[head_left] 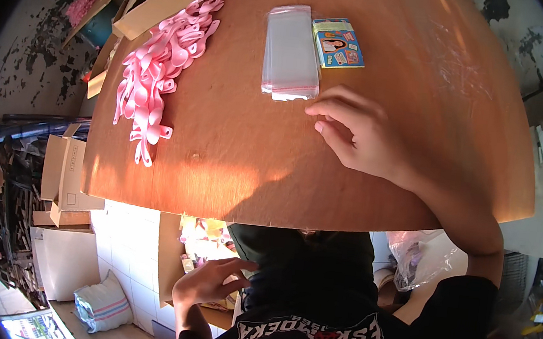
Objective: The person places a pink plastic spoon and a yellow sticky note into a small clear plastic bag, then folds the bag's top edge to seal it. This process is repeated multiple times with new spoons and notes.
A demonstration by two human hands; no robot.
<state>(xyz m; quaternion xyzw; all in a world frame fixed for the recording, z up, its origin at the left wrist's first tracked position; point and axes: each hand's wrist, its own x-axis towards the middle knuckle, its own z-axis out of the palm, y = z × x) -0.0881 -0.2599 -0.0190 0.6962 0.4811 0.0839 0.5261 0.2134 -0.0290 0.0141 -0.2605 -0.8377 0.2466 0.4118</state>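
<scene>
My right hand (354,128) hovers over the wooden table with its fingers loosely curled and a gap between thumb and forefinger; nothing shows in it. Just beyond the fingertips lies a stack of clear plastic bags (292,52). Against its right side rests a pile of blue printed cards (341,48) with a pale band across its far end. My left hand (215,281) is below the table edge, beside my lap, fingers apart and holding nothing I can see. A long heap of pink plastic spoons (156,71) stretches along the table's left side.
The brown table (234,146) has a curved-looking front edge close to my body. An open cardboard box (158,5) stands at the far left. Below the table, a carton (169,258) holds colourful packets, and a white sack (104,303) sits on the tiled floor.
</scene>
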